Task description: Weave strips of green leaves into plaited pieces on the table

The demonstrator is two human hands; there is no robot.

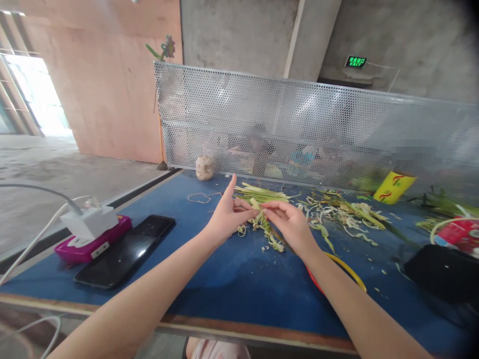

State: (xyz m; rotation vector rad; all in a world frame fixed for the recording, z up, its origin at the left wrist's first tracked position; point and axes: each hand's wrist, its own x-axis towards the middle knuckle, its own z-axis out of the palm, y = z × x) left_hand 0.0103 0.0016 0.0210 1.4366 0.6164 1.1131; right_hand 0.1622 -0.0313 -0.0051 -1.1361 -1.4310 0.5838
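Pale green strip [255, 204]: pinched by the fingers of my left hand [227, 213] and right hand [291, 224], above the blue surface [232, 286] and some loose shreds [275, 243]. Risk noted: an uneven pull could, I judge, split it, as its fibre looks thin; a slackened pinch could drop it among the shreds, where similar colour would hide it.

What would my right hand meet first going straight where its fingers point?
Your right hand would probably meet the pale green strip first, then your left hand; exact depth is unclear.
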